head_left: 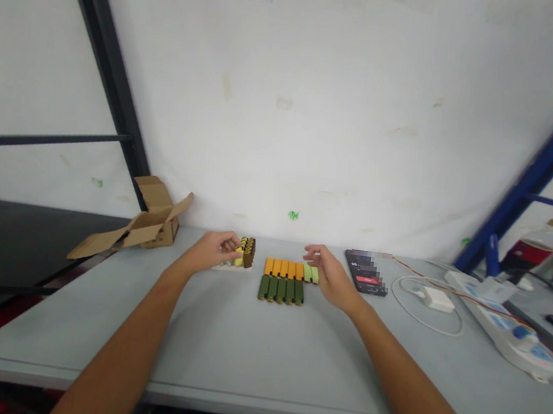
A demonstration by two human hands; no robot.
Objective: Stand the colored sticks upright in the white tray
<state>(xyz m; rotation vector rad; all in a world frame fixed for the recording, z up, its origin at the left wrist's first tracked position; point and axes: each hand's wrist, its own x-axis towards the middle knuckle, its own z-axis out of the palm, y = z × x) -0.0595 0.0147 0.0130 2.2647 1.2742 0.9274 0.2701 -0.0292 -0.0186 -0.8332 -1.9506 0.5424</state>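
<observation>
My left hand (215,251) is closed, thumb and fingers pinching a small pale-yellow piece (239,255). It is beside a brown and yellow-black cluster of upright pieces (249,254) on a white base, partly hidden by the hand. My right hand (326,275) is held with its fingers apart and nothing visible in them, just over light-green pieces (311,274). Left of these, in the same row, are several orange rectangular pieces (284,268) with dark ends. A row of several dark-green pieces (281,290) lies in front of the orange ones.
An open cardboard box (160,233) is at the back left of the grey table (258,359). On the right lie a phone (366,273), a white charger (438,299) with its cable, and a power strip (503,329). A drink bottle (533,248) stands behind.
</observation>
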